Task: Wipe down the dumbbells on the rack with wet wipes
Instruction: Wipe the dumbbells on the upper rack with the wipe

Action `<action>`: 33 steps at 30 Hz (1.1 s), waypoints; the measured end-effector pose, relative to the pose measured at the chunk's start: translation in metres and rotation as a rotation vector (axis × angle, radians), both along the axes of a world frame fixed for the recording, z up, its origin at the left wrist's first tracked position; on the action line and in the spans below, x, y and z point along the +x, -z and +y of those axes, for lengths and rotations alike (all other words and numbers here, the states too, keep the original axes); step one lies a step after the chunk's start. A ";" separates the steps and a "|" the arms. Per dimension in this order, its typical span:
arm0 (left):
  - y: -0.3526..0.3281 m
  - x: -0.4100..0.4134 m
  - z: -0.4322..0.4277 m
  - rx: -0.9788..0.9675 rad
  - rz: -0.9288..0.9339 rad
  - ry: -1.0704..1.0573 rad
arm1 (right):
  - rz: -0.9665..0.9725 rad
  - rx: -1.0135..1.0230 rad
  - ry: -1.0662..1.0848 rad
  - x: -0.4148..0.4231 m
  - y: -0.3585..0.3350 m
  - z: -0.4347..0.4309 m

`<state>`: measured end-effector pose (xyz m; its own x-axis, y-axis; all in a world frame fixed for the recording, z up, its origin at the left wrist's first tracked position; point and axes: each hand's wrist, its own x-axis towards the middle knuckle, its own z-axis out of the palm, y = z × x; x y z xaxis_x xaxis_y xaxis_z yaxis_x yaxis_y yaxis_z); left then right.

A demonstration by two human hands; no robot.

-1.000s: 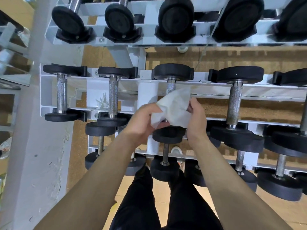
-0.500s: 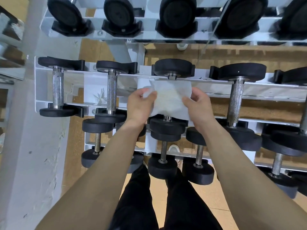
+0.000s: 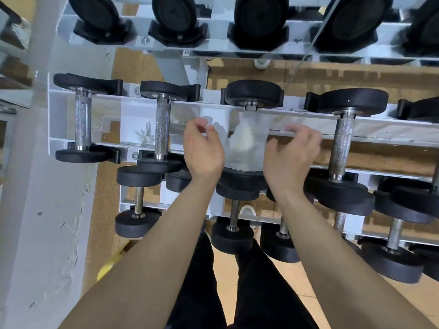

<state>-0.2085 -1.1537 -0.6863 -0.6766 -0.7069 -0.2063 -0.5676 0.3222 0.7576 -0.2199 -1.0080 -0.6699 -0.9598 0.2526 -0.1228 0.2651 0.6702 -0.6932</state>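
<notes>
While the white wet wipe (image 3: 244, 143) lies draped over the handle of the third dumbbell (image 3: 253, 93) on the middle tier of the white rack (image 3: 59, 119), covering the bar from the far head down to the near one, both bare hands hover at its sides. The left hand (image 3: 204, 150) sits at the wipe's left edge with its fingers loosely curled; whether they pinch the cloth cannot be told. The right hand (image 3: 289, 155), blurred, is at the right edge, its fingers spread and relaxed, gripping nothing. Just left stands a slimmer dumbbell with a knurled steel handle (image 3: 162, 129), and to the right a heavier one (image 3: 342, 143). A crumpled white scrap (image 3: 146, 136) shows between the two left handles. Black trousers (image 3: 197, 293) fill the bottom of the view.
</notes>
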 end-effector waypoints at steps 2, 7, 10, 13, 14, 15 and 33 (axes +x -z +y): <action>0.005 0.009 0.011 0.032 0.122 -0.052 | -0.228 -0.065 -0.164 0.003 0.003 -0.018; 0.018 0.020 0.032 0.206 0.212 -0.266 | -0.535 -0.101 -0.290 -0.013 0.027 -0.053; 0.020 0.016 0.040 0.252 0.197 -0.313 | -0.496 -0.094 -0.254 -0.028 0.037 -0.051; 0.021 0.013 0.043 0.265 0.149 -0.336 | -0.487 -0.178 -0.239 -0.040 0.038 -0.043; 0.022 0.013 0.043 0.273 0.133 -0.344 | -0.488 -0.244 -0.213 -0.043 0.037 -0.042; 0.023 0.013 0.043 0.285 0.120 -0.351 | -0.498 -0.332 -0.166 -0.045 0.035 -0.042; 0.020 0.015 0.043 0.242 0.159 -0.272 | -0.925 -1.163 -0.155 -0.054 0.043 -0.029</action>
